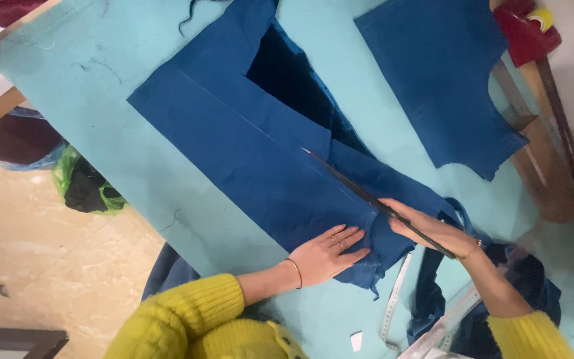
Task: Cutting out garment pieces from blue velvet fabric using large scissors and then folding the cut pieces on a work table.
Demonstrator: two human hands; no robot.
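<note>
Here, the right hand (426, 229) is closed around the handles of long dark scissors (367, 196), blades lying along a faint line on the dark blue fabric (254, 153), tip pointing toward frame centre. The left hand (330, 252) lies open and flat, fingers (350, 236) spread, pressing the cloth just beside the blades at lower centre.

Risks, as judged: fingers sit close to the cutting line and could be nicked; loose pressure would let the layers creep and the cut wander off the mark.

Outward: a second blue piece (440, 73) at upper right, a measuring tape (393, 299) at the lower edge, all on the turquoise-covered desk (74, 73).
</note>
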